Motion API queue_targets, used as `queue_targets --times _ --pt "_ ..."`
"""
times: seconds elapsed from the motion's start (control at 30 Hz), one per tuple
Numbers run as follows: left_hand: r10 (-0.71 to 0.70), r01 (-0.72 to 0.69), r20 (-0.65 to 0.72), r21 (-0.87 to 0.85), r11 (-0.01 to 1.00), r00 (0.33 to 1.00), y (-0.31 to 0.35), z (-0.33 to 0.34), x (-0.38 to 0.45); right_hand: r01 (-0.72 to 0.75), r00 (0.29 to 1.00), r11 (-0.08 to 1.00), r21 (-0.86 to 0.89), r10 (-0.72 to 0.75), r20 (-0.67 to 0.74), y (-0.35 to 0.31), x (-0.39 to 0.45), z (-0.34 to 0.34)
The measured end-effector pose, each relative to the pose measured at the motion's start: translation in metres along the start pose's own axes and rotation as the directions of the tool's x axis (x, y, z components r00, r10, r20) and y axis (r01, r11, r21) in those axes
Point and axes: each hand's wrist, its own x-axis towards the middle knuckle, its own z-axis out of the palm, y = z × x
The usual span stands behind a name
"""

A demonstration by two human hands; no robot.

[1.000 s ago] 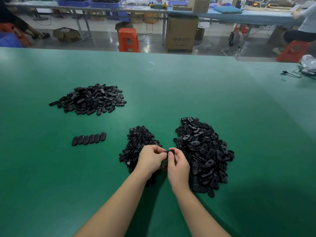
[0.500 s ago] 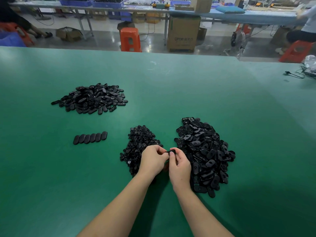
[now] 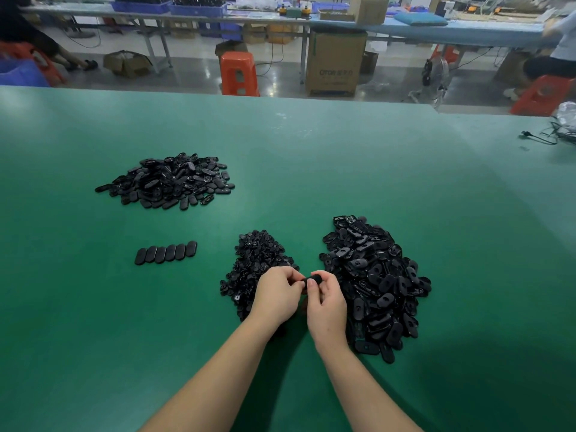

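A: Entry. Both hands meet low over the desk [image 3: 311,169], between two heaps. State of the grip?

B: Left hand [image 3: 276,296] and right hand [image 3: 327,302] both have curled fingers, pinching one black oval piece [image 3: 313,280] from opposite ends. The piece sits at the fingertips, above the gap between the heap of small parts [image 3: 255,260] and the heap of oval shells [image 3: 377,285]. Whether a small part is already seated in it — cannot tell, the fingers cover it.

A: Judgement on the step?

B: It looks like an insert being pressed into a shell. To do it well, keep the shell level and the thumbs square over the seat. Press evenly until flush, no twisting, then check the edge before laying it beside the row of six pieces [image 3: 165,253].

A: Change against half a second and one second ago?

B: Minimal — the hands have stayed in the same spot with the same pinch. The row still counts six, and the far heap [image 3: 168,180] looks untouched.
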Motion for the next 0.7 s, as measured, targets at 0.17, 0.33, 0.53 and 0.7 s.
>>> queue_targets --times 0.17,0.33,0.53,0.7 --pt "0.020 -0.020 -0.006 0.006 1.000 1.000 -0.002 -0.002 0.001 0.008 1.000 1.000 -0.029 -0.008 0.004 0.000 -0.001 0.000" --pt "0.100 -0.101 0.017 0.075 0.992 0.995 -0.001 -0.007 0.004 -0.007 1.000 1.000 0.018 0.007 -0.016 -0.003 -0.003 0.001" --pt "-0.117 0.073 -0.285 -0.159 0.985 0.951 -0.030 -0.068 0.033 -0.009 0.999 1.000 0.025 0.008 0.048 -0.007 -0.006 0.002" --pt "-0.230 0.216 -0.456 -0.082 0.973 0.860 -0.075 -0.116 0.048 0.006 0.998 1.000 -0.014 -0.005 0.059 -0.009 -0.007 0.003"
